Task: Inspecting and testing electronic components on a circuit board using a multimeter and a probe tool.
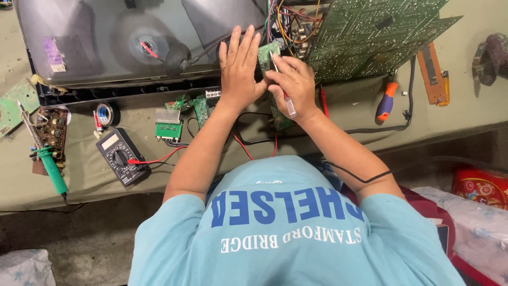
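1. A small green circuit board (266, 54) stands on edge at the middle of the table, just in front of the opened back of a television set (106, 42) and beside a bundle of coloured wires (288, 24).
2. The left hand (239, 66) lies flat against the board with its fingers straight and together, the grip spread rather than curled; it looks placed to brace the board so that it does not tip.
3. The right hand (296, 85) has its grip pinched on a thin screwdriver (283, 87) with a clear handle, the tip pointing up at the board's edge, apparently for fine work.
4. A large green circuit board (375, 32) rests tilted to the right, lifted out of the set.
5. Set aside within reach are a red-and-blue screwdriver (386, 100), a black multimeter (120, 154) with a red lead, a roll of black tape (107, 114) and a green soldering iron (50, 161).
6. Smaller boards (169, 124) lie near the left forearm.
7. The table (465, 106) has a dull olive cover; below it is a rough, dark floor (79, 243).
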